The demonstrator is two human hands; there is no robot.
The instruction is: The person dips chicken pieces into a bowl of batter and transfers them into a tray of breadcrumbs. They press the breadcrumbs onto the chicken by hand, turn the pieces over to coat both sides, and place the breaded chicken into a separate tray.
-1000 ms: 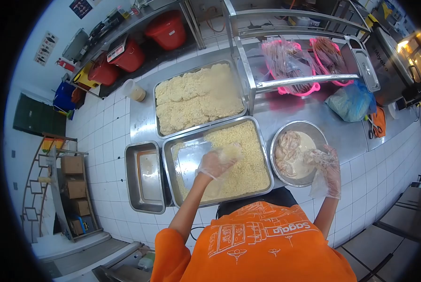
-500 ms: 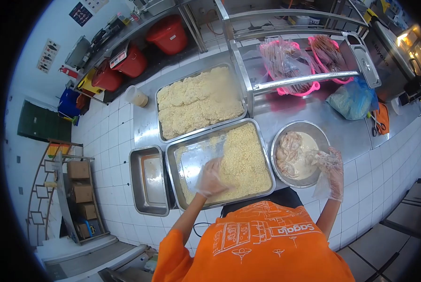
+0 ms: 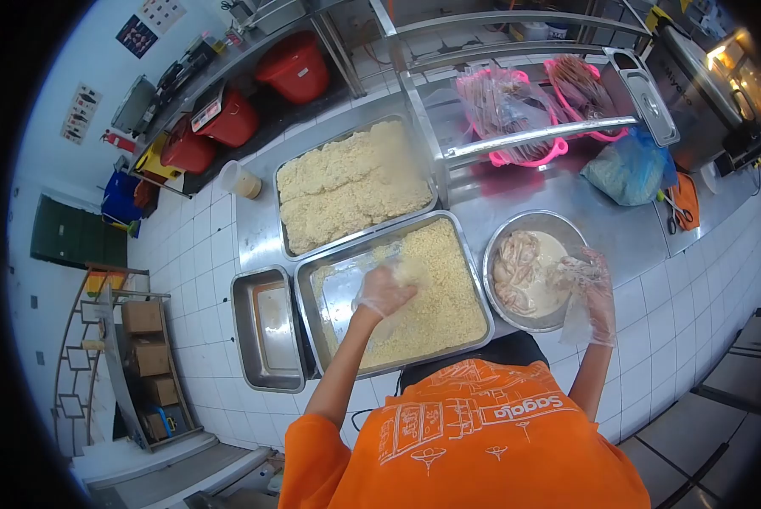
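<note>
My left hand (image 3: pixel 386 291), in a clear plastic glove, is over the steel tray of pale crumbs (image 3: pixel 440 318). Its fingers curl around a pale clump of crumbs (image 3: pixel 411 271), slightly blurred. At the right edge of the steel bowl (image 3: pixel 492 284), my right hand (image 3: pixel 594 293) wears a loose clear glove with whitish batter on the fingers. Those fingers reach over the bowl, extended, with no held thing visible. Inside the bowl, raw pieces of meat (image 3: pixel 516 267) lie in milky batter (image 3: pixel 552 293).
Behind sits a second tray of crumb-coated pieces (image 3: pixel 351 191). An empty-looking steel pan (image 3: pixel 268 335) stands left, a plastic cup (image 3: pixel 241 181) at back left. A metal rack (image 3: pixel 537 140), pink baskets (image 3: pixel 529 153), a bagged bundle (image 3: pixel 626 174) and scissors (image 3: pixel 674 212) are rightward.
My left hand has moved farther into the crumb tray, and a clump of crumbs now shows at its fingers. My right hand stays by the bowl's right edge. The view has shifted slightly.
</note>
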